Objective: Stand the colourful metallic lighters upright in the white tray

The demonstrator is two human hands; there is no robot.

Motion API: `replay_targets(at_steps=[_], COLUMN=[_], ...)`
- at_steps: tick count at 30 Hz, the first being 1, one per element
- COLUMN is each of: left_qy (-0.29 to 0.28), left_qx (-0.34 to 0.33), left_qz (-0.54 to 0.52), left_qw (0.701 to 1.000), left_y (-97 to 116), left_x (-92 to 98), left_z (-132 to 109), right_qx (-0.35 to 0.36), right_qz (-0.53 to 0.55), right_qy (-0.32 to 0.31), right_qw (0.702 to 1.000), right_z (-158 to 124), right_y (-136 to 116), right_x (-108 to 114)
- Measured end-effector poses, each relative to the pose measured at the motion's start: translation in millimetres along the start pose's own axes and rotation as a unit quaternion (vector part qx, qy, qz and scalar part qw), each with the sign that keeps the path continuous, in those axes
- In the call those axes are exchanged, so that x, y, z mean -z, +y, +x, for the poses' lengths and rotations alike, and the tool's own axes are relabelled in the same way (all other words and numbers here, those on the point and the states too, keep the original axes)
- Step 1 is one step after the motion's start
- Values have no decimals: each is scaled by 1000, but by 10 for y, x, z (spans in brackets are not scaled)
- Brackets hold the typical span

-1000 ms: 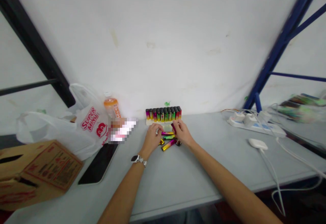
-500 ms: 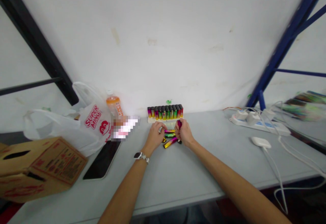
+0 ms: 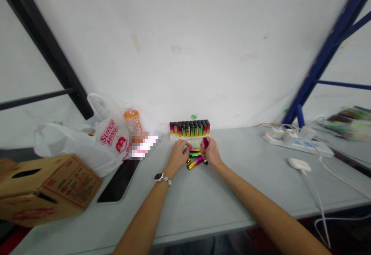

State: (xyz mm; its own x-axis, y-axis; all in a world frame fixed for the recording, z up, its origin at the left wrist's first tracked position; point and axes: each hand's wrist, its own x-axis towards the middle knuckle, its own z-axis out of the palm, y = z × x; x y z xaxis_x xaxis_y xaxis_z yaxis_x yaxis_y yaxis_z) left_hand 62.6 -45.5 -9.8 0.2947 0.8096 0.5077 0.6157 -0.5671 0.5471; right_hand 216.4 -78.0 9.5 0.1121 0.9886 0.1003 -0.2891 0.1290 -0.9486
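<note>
My right hand (image 3: 213,152) is closed around a purple lighter (image 3: 205,142), held upright with its end showing above the fingers. Curled in a pinch, my left hand (image 3: 178,154) has its fingertips at the end of a lighter (image 3: 195,150) with a pink-and-yellow sheen; whether they grip it is hidden. Between and below the hands, several loose metallic lighters lie on the table, among them a green one (image 3: 195,154) and a purple-yellow one (image 3: 195,163). Just behind, a white tray (image 3: 174,137) holds rows of standing colourful lighters (image 3: 189,129) with black tops.
On the left are a cardboard box (image 3: 55,193), a white plastic bag (image 3: 78,146), a phone (image 3: 118,181) and an orange drink bottle (image 3: 133,119). To the right, a power strip (image 3: 304,146) and a white charger (image 3: 299,164) trail cables over the grey table (image 3: 203,204).
The whole view has shifted slightly, with things appearing a little further right. Both hands keep nearly the same places; the right still holds the purple lighter.
</note>
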Motion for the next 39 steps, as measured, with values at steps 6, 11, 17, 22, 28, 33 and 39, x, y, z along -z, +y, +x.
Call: replay_targets(at_steps=[6, 11, 17, 22, 28, 33, 39], left_qy=[-1, -38, -84, -73, -82, -81, -102], left_qx=[17, 53, 59, 95, 167, 194, 219], left_qz=[50, 104, 93, 91, 100, 88, 101], left_qw=[999, 992, 990, 989, 977, 974, 965], left_y=[-29, -127, -214, -250, -301, -295, -200], left_x=[43, 156, 247, 315, 395, 385, 426], left_z=[-8, -39, -83, -83, -85, -86, -79], right_qx=[-27, 84, 258, 272, 304, 288, 296], right_qz=[28, -69, -314, -372, -419, -451, -611], right_qy=[-27, -56, -69, -87, -157, -155, -89], right_qw=[999, 993, 911, 883, 841, 830, 729], right_z=[26, 71, 278, 670, 1098, 1146, 900], right_y=[21, 56, 0, -43, 76, 101, -73], right_x=[-16, 26, 69, -137, -313, -339, -399])
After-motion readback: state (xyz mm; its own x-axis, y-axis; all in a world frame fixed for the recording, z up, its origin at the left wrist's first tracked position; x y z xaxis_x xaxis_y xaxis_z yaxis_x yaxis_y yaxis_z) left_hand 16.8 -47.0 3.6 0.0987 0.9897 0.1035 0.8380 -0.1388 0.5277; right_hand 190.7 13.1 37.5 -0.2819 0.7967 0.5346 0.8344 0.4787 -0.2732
